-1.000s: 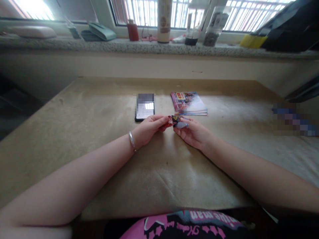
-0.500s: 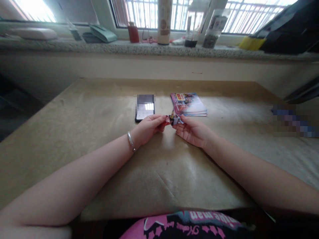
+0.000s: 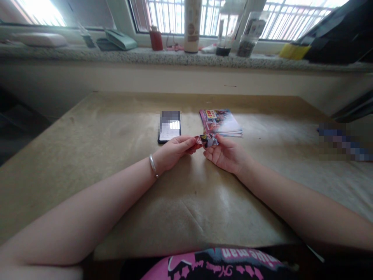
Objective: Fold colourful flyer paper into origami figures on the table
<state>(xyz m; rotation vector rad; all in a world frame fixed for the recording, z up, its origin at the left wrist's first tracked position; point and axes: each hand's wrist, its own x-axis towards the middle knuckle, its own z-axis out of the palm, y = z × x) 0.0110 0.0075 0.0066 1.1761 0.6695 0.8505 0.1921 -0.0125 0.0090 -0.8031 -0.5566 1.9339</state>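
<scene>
Between my two hands is a small piece of folded, printed paper (image 3: 207,140), reddish at its left end and dark, yellow and white toward the right. My left hand (image 3: 179,149) pinches the reddish end between thumb and fingers. The other end is gripped by my right hand (image 3: 225,154), thumb on top and the lower fingers curled beneath. Just beyond the paper lies a stack of colourful printed leaflets (image 3: 222,122). Left of the stack, a phone (image 3: 169,130) with a lit screen lies flat, its near edge close to my left hand.
A tan cover lies over the table (image 3: 145,217). On the stone windowsill (image 3: 163,58) behind stand a red bottle (image 3: 156,38), a tall pale bottle (image 3: 192,31), clear containers and a yellow object (image 3: 295,50). A blurred-out patch (image 3: 346,144) is at the right.
The folded paper has shifted slightly to the right, and the fingers of both hands have moved a little on it. The phone and the leaflets stay in place.
</scene>
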